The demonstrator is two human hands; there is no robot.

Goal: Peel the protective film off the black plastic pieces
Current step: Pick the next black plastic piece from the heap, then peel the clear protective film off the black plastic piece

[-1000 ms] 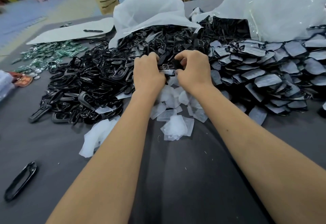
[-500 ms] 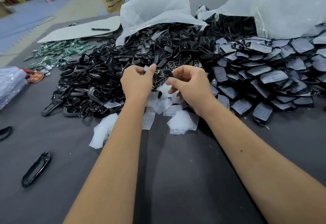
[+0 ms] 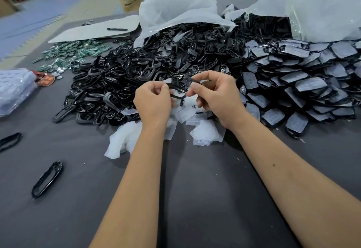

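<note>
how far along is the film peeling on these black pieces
Done: loose peeled films lie on the table below the hands, beside a heap of bare black frames. In hand: the left hand and right hand both pinch one thin black piece. Left: a large pile of film-covered pieces on the right, so plenty remains.

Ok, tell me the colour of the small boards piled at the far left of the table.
Green: the boards show it best in the head view, the only one here.
</note>
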